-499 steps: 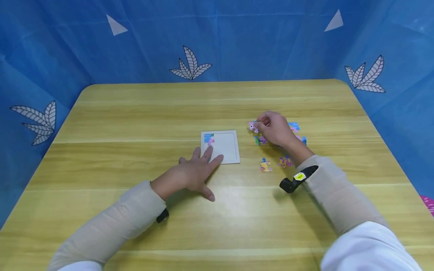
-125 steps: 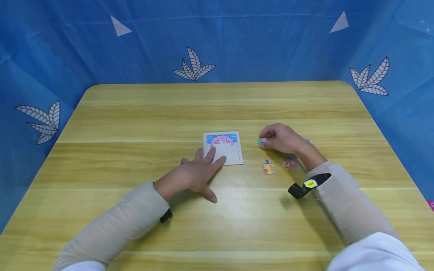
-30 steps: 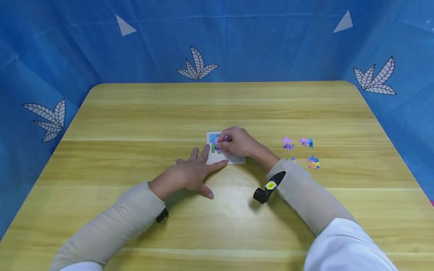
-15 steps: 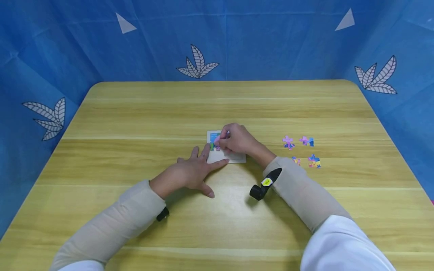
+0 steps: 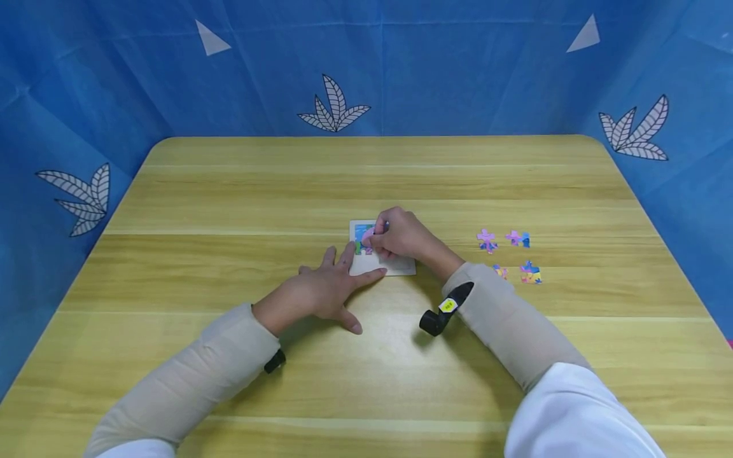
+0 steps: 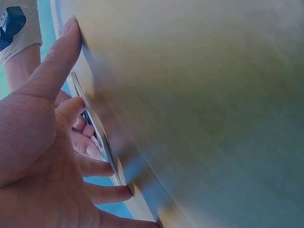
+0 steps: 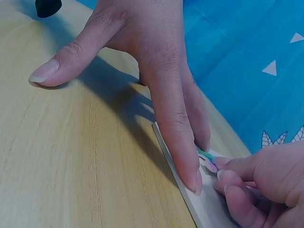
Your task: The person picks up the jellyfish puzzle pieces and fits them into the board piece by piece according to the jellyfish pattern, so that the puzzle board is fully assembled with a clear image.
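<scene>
Now I see the right hand over the white tray — its grip pinches a small puzzle piece with thumb and finger, down in the tray. The left hand has its fingers spread, and I see some touch the tray's edge. Four loose pieces lie on the wooden surface, to the right of the tray. Blue cloth hangs behind.
</scene>
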`<state>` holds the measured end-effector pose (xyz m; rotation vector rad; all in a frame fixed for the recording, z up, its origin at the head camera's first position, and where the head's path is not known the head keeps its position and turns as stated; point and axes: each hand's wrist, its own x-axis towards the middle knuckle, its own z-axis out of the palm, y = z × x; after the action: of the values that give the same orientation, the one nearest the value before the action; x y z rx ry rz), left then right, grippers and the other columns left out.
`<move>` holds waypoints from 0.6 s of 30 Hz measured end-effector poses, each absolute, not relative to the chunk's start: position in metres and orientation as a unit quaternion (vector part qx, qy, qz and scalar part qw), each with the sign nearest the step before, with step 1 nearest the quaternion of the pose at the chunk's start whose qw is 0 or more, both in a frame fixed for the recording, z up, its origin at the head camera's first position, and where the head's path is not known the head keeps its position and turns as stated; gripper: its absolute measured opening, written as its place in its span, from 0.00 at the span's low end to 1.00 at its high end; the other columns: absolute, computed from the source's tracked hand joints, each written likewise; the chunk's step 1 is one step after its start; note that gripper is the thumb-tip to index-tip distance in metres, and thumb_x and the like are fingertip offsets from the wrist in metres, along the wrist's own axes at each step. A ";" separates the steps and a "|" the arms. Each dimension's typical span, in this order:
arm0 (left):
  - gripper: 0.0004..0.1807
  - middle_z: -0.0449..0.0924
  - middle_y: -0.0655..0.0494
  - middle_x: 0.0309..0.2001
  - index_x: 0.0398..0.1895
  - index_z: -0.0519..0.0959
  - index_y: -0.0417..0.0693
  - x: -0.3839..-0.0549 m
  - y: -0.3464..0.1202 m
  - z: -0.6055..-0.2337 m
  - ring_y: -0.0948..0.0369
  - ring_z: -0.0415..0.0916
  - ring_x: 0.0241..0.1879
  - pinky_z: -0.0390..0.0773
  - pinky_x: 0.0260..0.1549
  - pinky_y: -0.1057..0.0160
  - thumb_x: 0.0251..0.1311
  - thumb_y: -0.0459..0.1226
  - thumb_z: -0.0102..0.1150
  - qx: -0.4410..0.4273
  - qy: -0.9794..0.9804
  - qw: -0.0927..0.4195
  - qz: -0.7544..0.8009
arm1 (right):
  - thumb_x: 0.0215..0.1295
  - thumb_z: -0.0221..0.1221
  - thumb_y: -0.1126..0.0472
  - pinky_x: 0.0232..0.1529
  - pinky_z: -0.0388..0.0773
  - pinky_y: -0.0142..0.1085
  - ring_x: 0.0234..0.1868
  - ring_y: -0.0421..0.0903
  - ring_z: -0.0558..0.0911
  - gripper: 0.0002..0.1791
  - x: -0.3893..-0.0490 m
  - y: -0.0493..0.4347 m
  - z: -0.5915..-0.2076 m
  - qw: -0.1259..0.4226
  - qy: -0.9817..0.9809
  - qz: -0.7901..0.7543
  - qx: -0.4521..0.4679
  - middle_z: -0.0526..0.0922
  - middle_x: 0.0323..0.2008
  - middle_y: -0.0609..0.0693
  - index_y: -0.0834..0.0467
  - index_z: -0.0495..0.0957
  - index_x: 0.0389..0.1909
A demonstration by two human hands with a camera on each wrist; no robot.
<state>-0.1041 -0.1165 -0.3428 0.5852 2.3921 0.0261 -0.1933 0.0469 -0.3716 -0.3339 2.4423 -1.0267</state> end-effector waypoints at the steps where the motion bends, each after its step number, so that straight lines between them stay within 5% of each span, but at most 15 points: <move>1: 0.55 0.21 0.40 0.74 0.72 0.40 0.82 -0.104 -0.117 -0.343 0.34 0.32 0.70 0.58 0.48 0.24 0.43 0.65 0.63 0.224 0.916 0.333 0.009 | 0.60 0.63 0.58 0.21 0.76 0.30 0.18 0.41 0.78 0.12 -0.193 0.047 -0.372 0.235 0.889 -0.374 -0.121 0.81 0.20 0.52 0.60 0.73 0.26; 18: 0.55 0.21 0.40 0.74 0.72 0.39 0.82 -0.105 -0.117 -0.345 0.34 0.32 0.71 0.60 0.47 0.24 0.42 0.66 0.62 0.227 0.916 0.330 0.001 | 0.60 0.63 0.58 0.22 0.77 0.31 0.17 0.42 0.78 0.12 -0.195 0.047 -0.372 0.253 0.881 -0.384 -0.113 0.81 0.19 0.52 0.60 0.73 0.26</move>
<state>-0.1047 -0.1167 -0.3448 0.5942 2.3968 0.0018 -0.1954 0.0470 -0.3719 -0.3081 2.3947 -1.0433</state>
